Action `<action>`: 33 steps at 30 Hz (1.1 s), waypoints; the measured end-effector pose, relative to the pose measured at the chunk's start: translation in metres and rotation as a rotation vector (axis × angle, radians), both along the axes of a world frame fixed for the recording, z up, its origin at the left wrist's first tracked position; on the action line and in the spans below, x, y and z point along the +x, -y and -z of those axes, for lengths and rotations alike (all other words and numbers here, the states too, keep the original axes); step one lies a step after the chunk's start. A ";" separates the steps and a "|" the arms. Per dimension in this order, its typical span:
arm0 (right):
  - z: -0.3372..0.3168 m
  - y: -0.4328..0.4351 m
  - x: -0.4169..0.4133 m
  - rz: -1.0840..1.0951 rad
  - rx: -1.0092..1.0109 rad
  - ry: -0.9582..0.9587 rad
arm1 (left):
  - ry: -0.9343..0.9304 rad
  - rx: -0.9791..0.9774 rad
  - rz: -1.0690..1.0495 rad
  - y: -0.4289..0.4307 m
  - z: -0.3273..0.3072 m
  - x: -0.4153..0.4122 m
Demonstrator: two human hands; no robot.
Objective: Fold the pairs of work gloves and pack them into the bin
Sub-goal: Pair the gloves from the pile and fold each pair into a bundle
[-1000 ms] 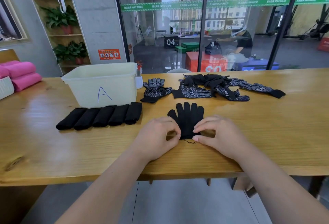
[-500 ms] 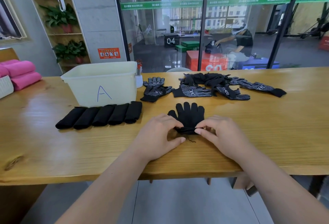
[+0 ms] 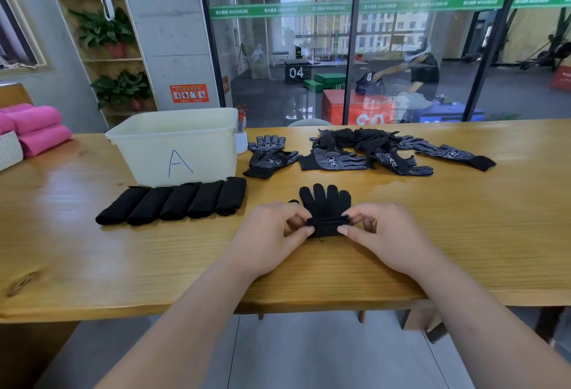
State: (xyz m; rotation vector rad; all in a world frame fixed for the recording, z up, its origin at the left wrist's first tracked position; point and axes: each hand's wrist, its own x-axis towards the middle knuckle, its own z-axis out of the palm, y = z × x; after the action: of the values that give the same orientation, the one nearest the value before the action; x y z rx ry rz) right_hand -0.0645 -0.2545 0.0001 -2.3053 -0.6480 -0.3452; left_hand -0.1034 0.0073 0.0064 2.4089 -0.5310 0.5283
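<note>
**A:** Where is the pair in hand?

**B:** The black glove pair (image 3: 325, 203) lies flat on the table (image 3: 463, 234) at twelve o'clock from the person, its fingers pointing away. The cuff end nearest them is turned up into a low roll.

**A:** And the hands?

**B:** The left hand (image 3: 272, 234) pinches the roll's nine o'clock end between thumb and forefinger. The right hand (image 3: 380, 234) does the same at the three o'clock end. Both are clamped on cloth, not spread.

**A:** How will it handle?

**B:** I judge it light, soft knit, limp and a bit springy, so a loose roll would likely open. Holding both ends of the roll, as here, looks right, with even pressure toward twelve o'clock.

**A:** What about the rest?

**B:** Five rolled pairs (image 3: 173, 203) lie side by side at ten o'clock from the hands, just in front of the bin (image 3: 176, 141) marked "A". I cannot see anything inside the bin. The loose gloves (image 3: 364, 153) with dotted palms lie in a heap at one o'clock. The dots probably grip, so those may drag when rolled.
</note>
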 end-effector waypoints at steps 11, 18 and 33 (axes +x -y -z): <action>0.001 -0.005 -0.001 0.017 -0.093 0.169 | 0.036 0.122 -0.061 0.005 0.000 0.009; 0.002 -0.008 -0.007 0.136 -0.314 0.310 | 0.219 0.283 -0.089 0.006 0.009 0.013; -0.003 -0.009 -0.004 0.104 -0.301 0.200 | 0.021 0.189 -0.119 0.003 0.007 0.017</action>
State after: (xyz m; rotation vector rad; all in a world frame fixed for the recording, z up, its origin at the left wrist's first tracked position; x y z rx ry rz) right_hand -0.0683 -0.2457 0.0027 -2.6204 -0.7200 -0.5668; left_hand -0.0864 0.0041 -0.0003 2.6306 -0.4666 0.5777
